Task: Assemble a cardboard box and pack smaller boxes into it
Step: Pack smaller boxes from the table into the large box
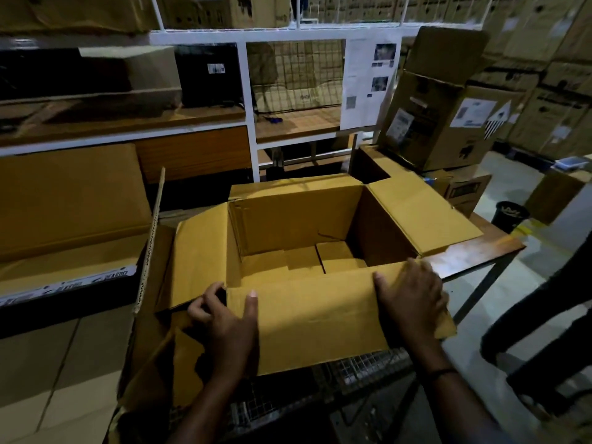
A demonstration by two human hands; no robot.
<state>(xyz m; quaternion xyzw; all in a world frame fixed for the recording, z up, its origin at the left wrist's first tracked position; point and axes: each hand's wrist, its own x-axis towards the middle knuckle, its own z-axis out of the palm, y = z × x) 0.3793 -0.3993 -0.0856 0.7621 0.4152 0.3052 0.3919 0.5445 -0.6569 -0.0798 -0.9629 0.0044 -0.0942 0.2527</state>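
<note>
Cardboard box [298,219] stands open, left hand [224,318] grips near flap [314,322] at its left edge, right hand [410,302] lies flat on its right end, so imo crease it fully outward b4 packing.

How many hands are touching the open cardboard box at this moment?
2. The left hand grips the left edge of the near flap; the right hand rests on its right end.

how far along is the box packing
Done: the cardboard box stands upright, its bottom flaps folded in. In hand: the left hand grips the near flap and the right hand rests on it. Left: it holds nothing yet, so all the packing and closing.
</note>
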